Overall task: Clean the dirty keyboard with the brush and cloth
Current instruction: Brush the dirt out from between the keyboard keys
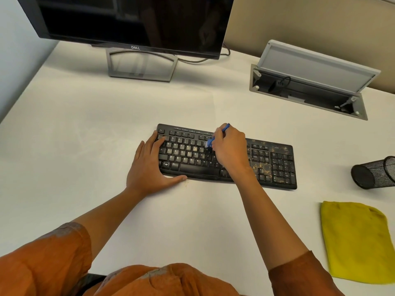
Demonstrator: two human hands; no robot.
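A black keyboard [271, 165] lies on the white desk, its right half speckled with brownish dirt. My right hand [232, 148] grips a small blue brush [210, 142] over the middle keys, with the bristle end down on them. My left hand [149, 165] rests flat on the keyboard's left end, fingers straight across the keys and thumb along the front edge. A yellow cloth [357, 240] lies flat on the desk at the right, away from both hands.
A black monitor [132, 20] on a grey stand [141, 65] is at the back. An open cable hatch [310, 86] sits in the desk at back right. A black mesh pen cup [376, 171] lies on its side right of the keyboard. Crumbs [186, 184] lie by my left thumb.
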